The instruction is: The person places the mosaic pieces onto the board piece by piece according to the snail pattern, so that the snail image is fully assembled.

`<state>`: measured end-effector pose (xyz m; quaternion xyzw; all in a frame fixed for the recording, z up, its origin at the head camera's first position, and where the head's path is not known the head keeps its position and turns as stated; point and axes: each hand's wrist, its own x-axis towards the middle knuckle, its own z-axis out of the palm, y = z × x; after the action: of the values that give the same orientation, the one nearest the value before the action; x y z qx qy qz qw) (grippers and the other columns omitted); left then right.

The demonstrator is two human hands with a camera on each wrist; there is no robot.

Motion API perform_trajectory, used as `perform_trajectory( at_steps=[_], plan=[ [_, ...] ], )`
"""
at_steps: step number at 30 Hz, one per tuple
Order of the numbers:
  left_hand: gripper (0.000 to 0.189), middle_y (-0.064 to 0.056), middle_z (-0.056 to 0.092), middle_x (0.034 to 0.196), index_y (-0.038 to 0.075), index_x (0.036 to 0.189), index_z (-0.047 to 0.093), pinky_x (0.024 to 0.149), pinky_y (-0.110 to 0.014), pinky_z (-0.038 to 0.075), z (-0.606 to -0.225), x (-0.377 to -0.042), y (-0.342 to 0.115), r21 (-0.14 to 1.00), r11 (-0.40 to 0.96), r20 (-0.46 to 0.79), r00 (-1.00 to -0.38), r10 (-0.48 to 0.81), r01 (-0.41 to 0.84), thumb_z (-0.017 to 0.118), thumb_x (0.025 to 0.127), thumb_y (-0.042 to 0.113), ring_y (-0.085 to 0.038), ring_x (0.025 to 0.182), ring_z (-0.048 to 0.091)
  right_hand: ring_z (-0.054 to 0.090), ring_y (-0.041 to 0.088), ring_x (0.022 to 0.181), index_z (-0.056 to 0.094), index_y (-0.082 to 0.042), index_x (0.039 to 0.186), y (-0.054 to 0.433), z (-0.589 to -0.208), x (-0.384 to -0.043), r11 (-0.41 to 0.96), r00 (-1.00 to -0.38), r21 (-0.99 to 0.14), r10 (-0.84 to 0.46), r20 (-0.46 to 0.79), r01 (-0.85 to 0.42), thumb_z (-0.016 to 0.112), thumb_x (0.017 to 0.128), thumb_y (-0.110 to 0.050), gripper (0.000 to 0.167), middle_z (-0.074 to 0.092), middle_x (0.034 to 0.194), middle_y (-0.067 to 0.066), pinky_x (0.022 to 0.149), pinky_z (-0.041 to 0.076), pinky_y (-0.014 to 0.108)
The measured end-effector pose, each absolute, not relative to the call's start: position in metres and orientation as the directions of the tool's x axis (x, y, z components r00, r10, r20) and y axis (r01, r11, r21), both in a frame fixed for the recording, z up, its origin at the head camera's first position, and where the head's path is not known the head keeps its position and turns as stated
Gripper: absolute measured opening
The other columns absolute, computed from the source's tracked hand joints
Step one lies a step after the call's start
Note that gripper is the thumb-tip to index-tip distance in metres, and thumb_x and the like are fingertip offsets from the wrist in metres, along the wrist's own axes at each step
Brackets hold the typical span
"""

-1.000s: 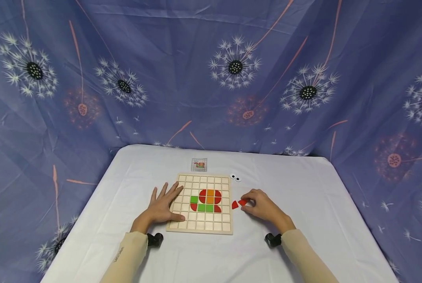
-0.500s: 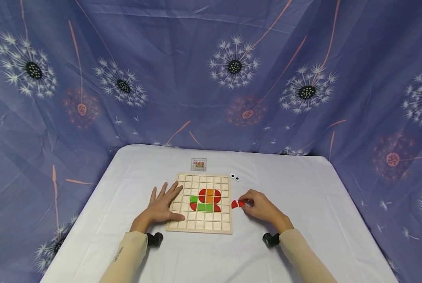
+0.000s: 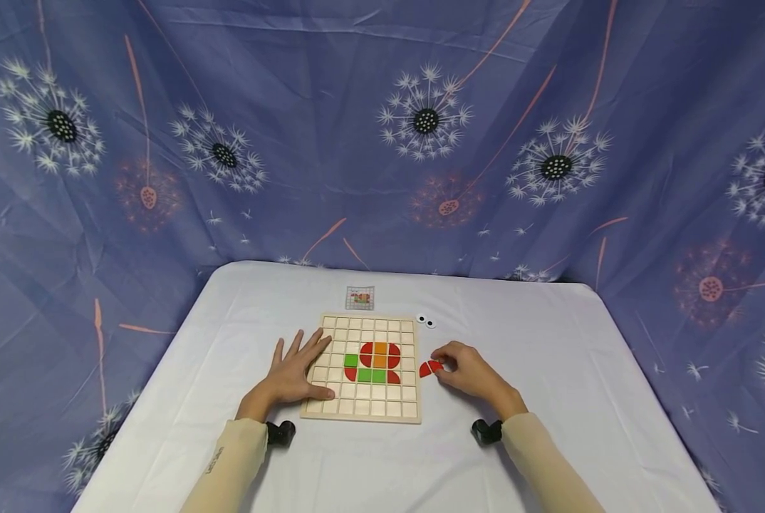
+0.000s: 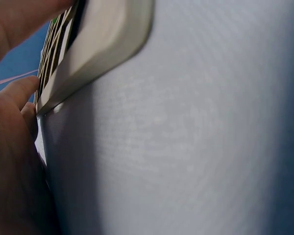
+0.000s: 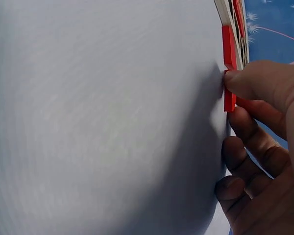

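My left hand (image 3: 293,376) lies with spread fingers on the left side of a wooden grid board (image 3: 361,412). Red curved tiles (image 3: 394,377), green square tiles (image 3: 366,375) and orange square tiles (image 3: 380,349) sit together in the board's cells. Right of the board, my right hand (image 3: 472,372) pinches a red quarter-round tile (image 5: 230,93) between thumb and fingers, low at the tablecloth. Its end meets a second red quarter-round tile (image 5: 229,46), which lies beside the board's right edge.
Two white googly-eye pieces (image 3: 426,321) lie near the board's top right corner. A small pattern card (image 3: 360,298) lies beyond the board. The white cloth-covered table (image 3: 517,320) ends at a blue dandelion-print curtain (image 3: 331,157).
My right hand has moved slightly left, bringing its red quarter-round tile up against the other one. The gap between them has closed. My left hand stays on the board.
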<state>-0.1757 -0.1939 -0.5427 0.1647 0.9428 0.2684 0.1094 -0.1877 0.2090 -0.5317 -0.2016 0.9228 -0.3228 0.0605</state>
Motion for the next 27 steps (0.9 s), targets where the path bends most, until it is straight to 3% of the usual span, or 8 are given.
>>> perform_trajectory(
  at_steps=[12, 20, 27],
  plan=[
    [0.119, -0.007, 0.014, 0.174, 0.019, 0.164, 0.03, 0.122, -0.069, -0.012, -0.542, -0.175, -0.193, 0.546, 0.798, -0.114, -0.921, 0.372, 0.255, 0.085, 0.068, 0.063, -0.046, 0.159, 0.001, 0.055, 0.012, 0.08, 0.075, -0.011, 0.099, 0.2, -0.528, -0.193, 0.725, -0.951, -0.649, -0.309, -0.006, -0.231, 0.079, 0.087, -0.015, 0.013, 0.065, 0.088, -0.004, 0.071, 0.049, 0.025],
    [0.119, -0.007, 0.014, 0.174, 0.02, 0.164, 0.029, 0.122, -0.068, -0.013, -0.542, -0.175, -0.193, 0.54, 0.801, -0.114, -0.921, 0.372, 0.256, 0.085, 0.068, 0.063, -0.045, 0.159, 0.001, 0.055, 0.012, 0.077, 0.076, -0.009, 0.101, 0.166, -0.52, -0.202, 0.688, -0.952, -0.678, -0.299, 0.06, -0.259, 0.08, 0.088, -0.016, 0.015, 0.066, 0.088, -0.003, 0.066, 0.049, 0.024],
    [0.119, -0.007, 0.014, 0.174, 0.019, 0.164, 0.03, 0.122, -0.069, -0.012, -0.541, -0.175, -0.194, 0.538, 0.801, -0.108, -0.921, 0.375, 0.263, 0.085, 0.068, 0.064, -0.046, 0.159, 0.001, 0.057, 0.011, 0.078, 0.076, -0.008, 0.105, 0.128, -0.514, -0.211, 0.666, -0.94, -0.694, -0.338, 0.047, -0.274, 0.078, 0.09, -0.017, 0.017, 0.068, 0.092, -0.002, 0.068, 0.051, 0.024]
  ],
)
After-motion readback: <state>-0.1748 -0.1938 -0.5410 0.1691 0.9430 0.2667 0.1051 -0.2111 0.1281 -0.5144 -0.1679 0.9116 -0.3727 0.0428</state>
